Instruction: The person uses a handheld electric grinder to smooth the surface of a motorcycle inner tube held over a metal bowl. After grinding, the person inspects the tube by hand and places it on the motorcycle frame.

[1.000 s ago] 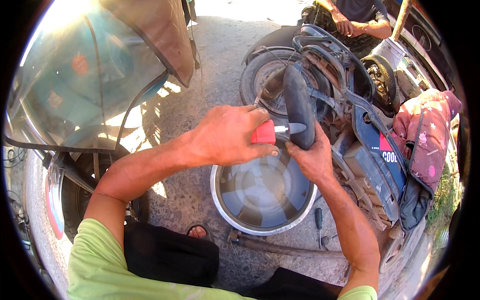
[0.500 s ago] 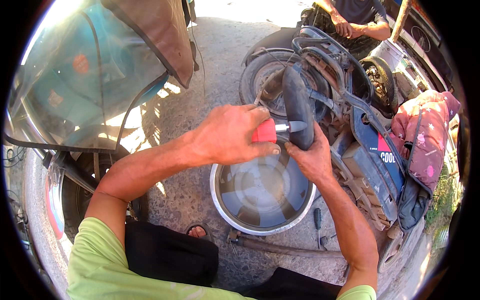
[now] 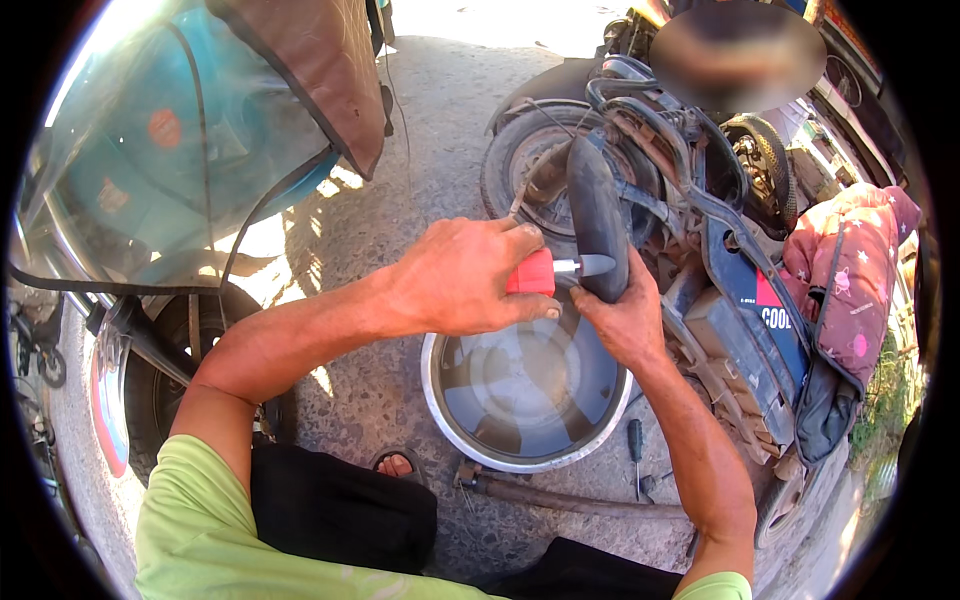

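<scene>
A red-bodied hand tool [image 3: 530, 272] with a metal shaft and grey rounded tip is in my left hand [image 3: 470, 270], whose fingers wrap round it. Its tip lies against a black rubber inner tube [image 3: 592, 205], held upright and curved. The lower end of that tube is gripped by my right hand [image 3: 630, 310]. Below both hands a wide metal basin [image 3: 485, 410] holds water. Just right of the basin a dark-handled screwdriver [image 3: 636, 455] lies on the concrete.
A motorbike [image 3: 735, 260] lies on its side ahead right, with a pink patterned cloth [image 3: 840, 270] on it. A person [image 3: 737, 50], blurred, is behind it. A vehicle with a clear plastic cover [image 3: 170, 150] stands left. A bar [image 3: 570, 497] lies before my feet.
My hands, the red tool and the tube show barely any movement. The person at the top, seen clearly earlier, is now blurred.
</scene>
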`<act>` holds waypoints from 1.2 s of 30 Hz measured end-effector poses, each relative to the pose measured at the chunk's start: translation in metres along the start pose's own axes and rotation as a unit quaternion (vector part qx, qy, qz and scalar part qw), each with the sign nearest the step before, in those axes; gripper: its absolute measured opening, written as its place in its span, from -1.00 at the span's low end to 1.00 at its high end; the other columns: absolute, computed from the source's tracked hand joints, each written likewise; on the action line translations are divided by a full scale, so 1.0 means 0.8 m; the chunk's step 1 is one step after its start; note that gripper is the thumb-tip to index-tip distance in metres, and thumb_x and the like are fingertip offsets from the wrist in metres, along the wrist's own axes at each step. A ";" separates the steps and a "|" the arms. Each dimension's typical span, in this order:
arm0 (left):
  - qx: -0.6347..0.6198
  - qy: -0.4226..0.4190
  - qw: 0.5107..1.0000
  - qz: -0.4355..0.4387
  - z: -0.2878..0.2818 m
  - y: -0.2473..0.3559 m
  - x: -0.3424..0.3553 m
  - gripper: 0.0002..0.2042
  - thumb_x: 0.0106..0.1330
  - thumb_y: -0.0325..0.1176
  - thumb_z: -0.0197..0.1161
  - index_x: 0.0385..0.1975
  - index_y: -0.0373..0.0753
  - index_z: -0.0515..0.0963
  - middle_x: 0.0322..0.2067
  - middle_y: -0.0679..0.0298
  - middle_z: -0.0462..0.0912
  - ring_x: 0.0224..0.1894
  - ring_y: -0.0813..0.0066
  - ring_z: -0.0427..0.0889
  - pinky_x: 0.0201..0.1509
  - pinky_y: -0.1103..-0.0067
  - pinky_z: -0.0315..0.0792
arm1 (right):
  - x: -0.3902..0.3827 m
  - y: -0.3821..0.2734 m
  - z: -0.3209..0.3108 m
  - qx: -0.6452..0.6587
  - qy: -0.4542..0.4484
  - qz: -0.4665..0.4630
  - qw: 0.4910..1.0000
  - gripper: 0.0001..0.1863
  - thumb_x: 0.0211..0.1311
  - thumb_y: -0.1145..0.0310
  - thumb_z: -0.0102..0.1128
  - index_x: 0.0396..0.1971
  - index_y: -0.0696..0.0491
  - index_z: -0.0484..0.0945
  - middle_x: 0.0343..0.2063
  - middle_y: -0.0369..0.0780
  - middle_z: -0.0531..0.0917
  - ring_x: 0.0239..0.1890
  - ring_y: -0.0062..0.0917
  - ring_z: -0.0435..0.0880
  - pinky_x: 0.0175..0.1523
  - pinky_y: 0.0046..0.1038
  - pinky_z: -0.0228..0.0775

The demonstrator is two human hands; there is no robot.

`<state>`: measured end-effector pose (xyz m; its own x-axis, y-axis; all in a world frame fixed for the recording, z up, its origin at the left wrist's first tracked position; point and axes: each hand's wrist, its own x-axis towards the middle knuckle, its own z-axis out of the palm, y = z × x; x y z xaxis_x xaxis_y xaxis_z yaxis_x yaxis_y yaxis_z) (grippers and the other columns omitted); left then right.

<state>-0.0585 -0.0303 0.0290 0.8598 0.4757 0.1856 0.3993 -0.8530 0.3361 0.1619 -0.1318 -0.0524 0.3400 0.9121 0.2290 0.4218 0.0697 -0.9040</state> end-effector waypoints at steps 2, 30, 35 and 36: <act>-0.003 0.013 1.000 0.000 -0.002 -0.002 0.001 -0.45 0.22 0.12 0.49 -0.18 -0.32 0.60 -0.25 -0.11 0.72 -0.16 -0.21 0.75 -0.06 0.08 0.61 | 0.000 0.001 0.000 -0.003 -0.004 0.005 1.000 -0.31 0.04 0.42 0.50 0.24 0.18 0.53 -0.09 -0.08 0.78 -0.06 -0.44 0.75 0.12 -0.33 0.57; -0.029 0.003 0.997 0.072 0.001 -0.005 -0.006 -0.39 0.14 0.09 0.57 -0.03 -0.31 0.63 -0.28 0.04 0.67 -0.24 -0.09 0.71 -0.17 0.16 0.57 | -0.002 0.008 -0.005 0.023 -0.021 0.017 0.999 -0.26 0.04 0.45 0.50 0.30 0.18 0.49 -0.08 -0.16 0.76 -0.06 -0.53 0.71 0.13 -0.40 0.56; -0.072 0.014 0.996 0.050 -0.009 -0.012 -0.007 -0.44 0.22 0.12 0.47 -0.08 -0.31 0.62 -0.25 -0.03 0.70 -0.18 -0.15 0.71 -0.10 0.12 0.56 | -0.007 0.020 -0.024 0.021 -0.031 0.022 0.999 -0.21 0.03 0.48 0.49 0.35 0.17 0.44 0.04 -0.14 0.69 0.05 -0.52 0.65 0.21 -0.40 0.51; -0.076 0.037 0.995 0.056 0.001 -0.024 -0.005 -0.42 0.21 0.11 0.49 -0.06 -0.31 0.61 -0.27 -0.01 0.68 -0.21 -0.14 0.70 -0.13 0.14 0.54 | -0.009 0.030 -0.032 0.027 -0.028 0.031 0.999 -0.20 0.03 0.48 0.49 0.36 0.17 0.42 0.06 -0.15 0.67 0.06 -0.50 0.64 0.22 -0.40 0.49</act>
<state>-0.0690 -0.0157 0.0208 0.8679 0.3994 0.2955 0.2450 -0.8615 0.4448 0.1914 -0.1470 -0.0662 0.3149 0.9367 0.1533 0.3543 0.0338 -0.9345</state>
